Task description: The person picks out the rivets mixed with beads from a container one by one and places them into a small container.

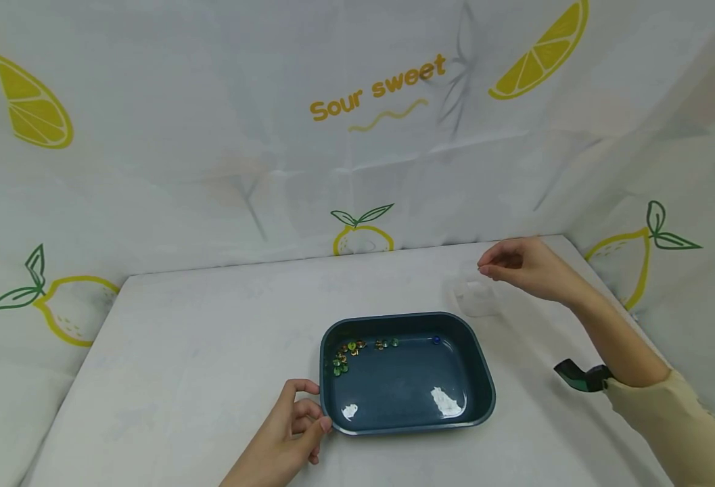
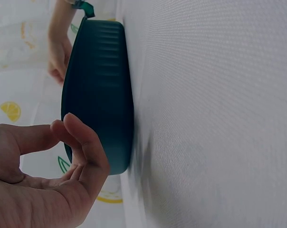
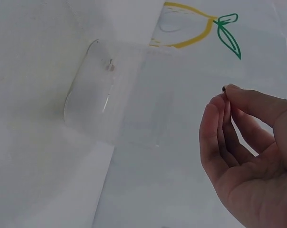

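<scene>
A dark teal tray (image 1: 485,379) holding water stands on the white table, with several small coloured beads (image 1: 348,352) gathered at its far left side. My left hand (image 1: 314,406) lies at the tray's near left corner, its loosely curled fingers against the outer wall (image 2: 100,95); it grips nothing that I can see. My right hand (image 1: 483,268) hovers just above a clear plastic cup (image 1: 475,297) beyond the tray's far right corner. Its thumb and fingertips (image 3: 226,95) pinch a tiny dark bead (image 3: 224,88). The clear cup (image 3: 110,95) has a small pinkish speck inside.
A white backdrop printed with lemons and "Sour sweet" (image 1: 378,88) closes in the table at the back and both sides. A green wrist strap (image 1: 576,375) shows on my right forearm. The table (image 1: 211,352) is bare white cloth left of the tray.
</scene>
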The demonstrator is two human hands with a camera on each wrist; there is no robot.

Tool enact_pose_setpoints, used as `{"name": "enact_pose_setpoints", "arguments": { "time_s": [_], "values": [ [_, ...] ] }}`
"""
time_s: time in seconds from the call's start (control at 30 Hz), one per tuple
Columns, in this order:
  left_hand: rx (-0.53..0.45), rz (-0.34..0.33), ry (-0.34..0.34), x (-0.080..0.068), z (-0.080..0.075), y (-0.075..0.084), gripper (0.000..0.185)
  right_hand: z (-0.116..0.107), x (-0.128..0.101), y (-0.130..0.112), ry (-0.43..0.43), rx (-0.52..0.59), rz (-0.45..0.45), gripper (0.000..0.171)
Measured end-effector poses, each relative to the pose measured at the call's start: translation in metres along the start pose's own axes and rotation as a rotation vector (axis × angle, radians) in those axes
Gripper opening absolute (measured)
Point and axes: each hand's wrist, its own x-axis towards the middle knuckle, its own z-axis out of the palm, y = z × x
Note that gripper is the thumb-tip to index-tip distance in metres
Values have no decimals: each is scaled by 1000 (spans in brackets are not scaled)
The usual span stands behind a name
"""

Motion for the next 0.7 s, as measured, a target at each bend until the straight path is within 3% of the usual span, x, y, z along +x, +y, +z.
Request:
{"name": "enact_pose_setpoints", "arguments": {
  "time_s": [0.3, 0.7],
  "values": [
    [-1, -2, 3, 0, 0, 0, 52, 8, 5, 4, 2, -77, -19, 9],
    [-6, 2, -2, 1, 1, 0, 51, 18, 7, 10, -20, -99, -24, 6]
  ]
}}
